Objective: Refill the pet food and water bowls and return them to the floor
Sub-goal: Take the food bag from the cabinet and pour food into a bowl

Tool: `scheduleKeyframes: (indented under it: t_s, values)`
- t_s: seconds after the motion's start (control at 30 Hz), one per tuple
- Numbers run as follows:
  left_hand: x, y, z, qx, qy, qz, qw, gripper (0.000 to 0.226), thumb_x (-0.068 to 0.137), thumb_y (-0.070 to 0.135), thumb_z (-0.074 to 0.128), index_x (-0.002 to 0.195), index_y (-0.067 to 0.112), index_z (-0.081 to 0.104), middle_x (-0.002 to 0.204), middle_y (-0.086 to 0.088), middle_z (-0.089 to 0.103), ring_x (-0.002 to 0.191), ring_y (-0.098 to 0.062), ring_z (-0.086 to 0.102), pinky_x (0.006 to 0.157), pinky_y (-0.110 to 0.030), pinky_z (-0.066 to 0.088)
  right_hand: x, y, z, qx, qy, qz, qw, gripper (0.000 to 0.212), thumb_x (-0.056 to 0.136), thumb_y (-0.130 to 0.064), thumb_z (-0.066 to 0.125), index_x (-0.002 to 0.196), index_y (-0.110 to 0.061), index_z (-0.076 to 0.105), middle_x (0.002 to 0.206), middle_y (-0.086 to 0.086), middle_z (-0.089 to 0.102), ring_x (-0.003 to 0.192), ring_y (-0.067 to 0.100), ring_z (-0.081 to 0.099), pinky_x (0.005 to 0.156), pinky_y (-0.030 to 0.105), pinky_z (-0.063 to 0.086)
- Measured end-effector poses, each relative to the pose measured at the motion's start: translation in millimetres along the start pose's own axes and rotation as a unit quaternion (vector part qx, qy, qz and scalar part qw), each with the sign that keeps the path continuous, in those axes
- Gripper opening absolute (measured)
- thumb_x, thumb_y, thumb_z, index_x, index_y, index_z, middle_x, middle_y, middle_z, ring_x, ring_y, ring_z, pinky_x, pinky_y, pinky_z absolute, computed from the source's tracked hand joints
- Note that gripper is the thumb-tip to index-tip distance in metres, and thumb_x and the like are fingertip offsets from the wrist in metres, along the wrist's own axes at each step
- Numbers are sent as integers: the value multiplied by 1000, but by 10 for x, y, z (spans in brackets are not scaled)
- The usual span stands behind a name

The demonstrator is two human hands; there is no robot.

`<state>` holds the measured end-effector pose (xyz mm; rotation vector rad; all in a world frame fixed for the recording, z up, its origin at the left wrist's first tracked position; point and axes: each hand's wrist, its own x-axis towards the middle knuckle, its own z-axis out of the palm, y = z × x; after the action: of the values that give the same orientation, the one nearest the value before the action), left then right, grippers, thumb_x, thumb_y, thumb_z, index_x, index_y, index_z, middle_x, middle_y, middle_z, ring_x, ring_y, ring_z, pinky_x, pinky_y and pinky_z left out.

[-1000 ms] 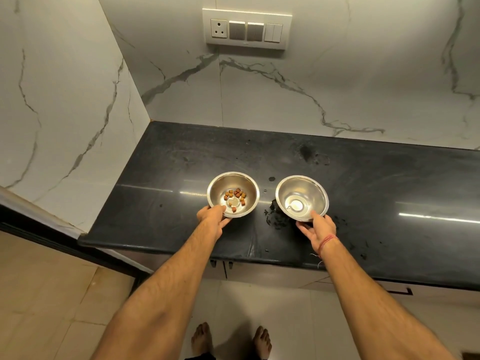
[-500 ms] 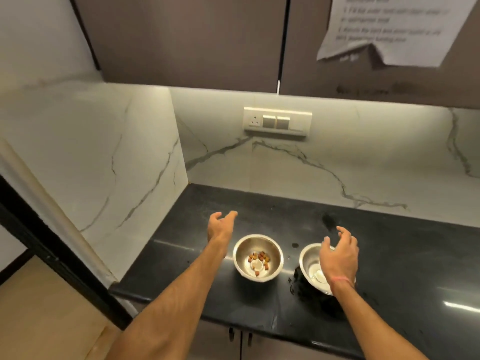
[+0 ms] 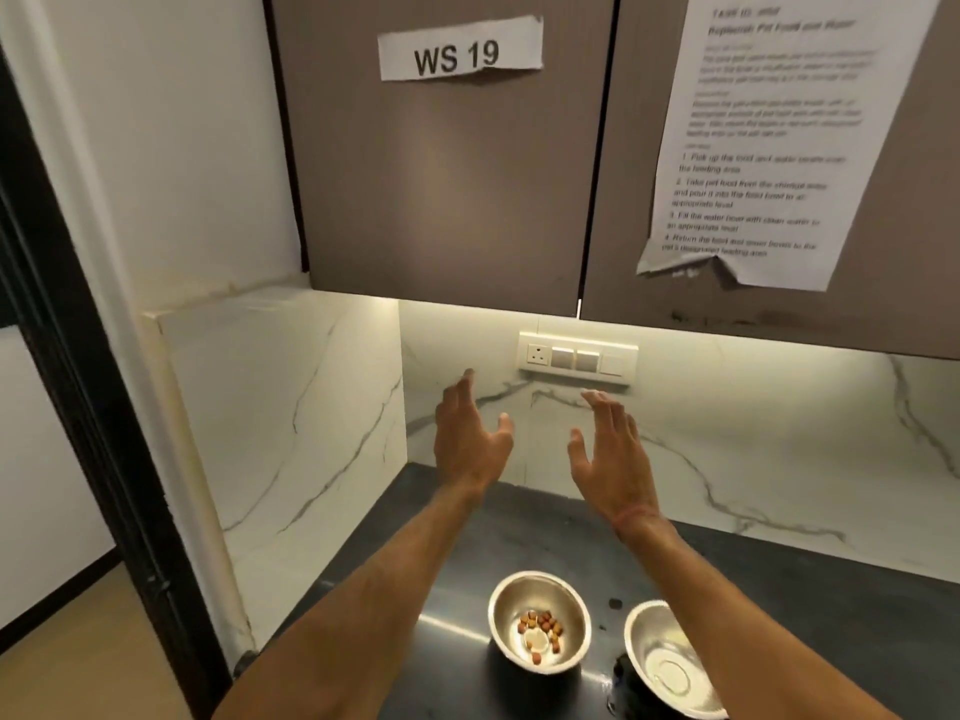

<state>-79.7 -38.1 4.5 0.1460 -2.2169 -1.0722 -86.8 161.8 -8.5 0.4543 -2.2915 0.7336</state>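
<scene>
As view tilts up, hands (image 3: 540, 444) raised off bowls (image 3: 537, 621), empty.

Both bowls are bare metal with a brushed, shiny inside: the food bowl (image 3: 539, 621) holds a few dry brown pellets (image 3: 543, 627), and the water bowl (image 3: 670, 662) beside it gleams pale at its bottom. They stand on a dark stone counter (image 3: 779, 615), polished enough to carry streaks of reflected light, below glossy white wall tiles (image 3: 753, 449) veined in grey like marble. The cupboard doors (image 3: 447, 189) above look matt brown laminate, with a torn paper label (image 3: 460, 50) and a creased printed paper sheet (image 3: 763, 142) stuck on, and the switch plate (image 3: 576, 358) is smooth cream plastic.
</scene>
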Motion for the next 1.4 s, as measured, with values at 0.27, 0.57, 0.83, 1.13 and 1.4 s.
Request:
scheduleKeyframes:
  t_s: [0.27,0.57,0.83,1.13,1.4]
  values:
    - [362,520,-271,32,57,89,994,108,78,47,91,166,33,30,173,2,32,153,-26,41,120,-51,46,712,-529,-398,-1,52,-52,997,63,101,-26,70,157,-17,44,159,6,51,142,28,53,115,49,50]
    - [835,1065,-313,121,70,160,977,125,79,39,94,173,30,12,182,-5,8,168,-34,12,131,-50,26,1340,-745,-846,-80,84,-100,988,73,105,-29,58,169,-15,26,173,6,33,160,26,32,129,40,31]
    - [1228,1286,-101,231,38,247,940,138,82,49,89,172,29,-14,179,-7,-24,166,-35,-19,135,-57,0,1850,-768,-1012,-142,57,-133,979,81,106,-42,45,172,-13,11,180,7,11,166,26,11,133,45,16]
    - [1478,1185,111,348,109,337,868,125,91,57,77,173,12,-5,180,-16,-19,166,-38,-18,134,-61,4,2326,-805,-898,-256,80,-169,948,72,110,-38,24,172,-8,4,180,11,-4,167,25,-7,135,47,6]
    - [1586,1268,145,432,84,323,838,134,94,78,58,165,4,-28,172,-26,-34,159,-46,-29,132,-64,0,2311,-800,-855,-289,86,-168,939,70,112,-40,16,171,-9,-3,179,11,-13,166,25,-12,135,49,8]
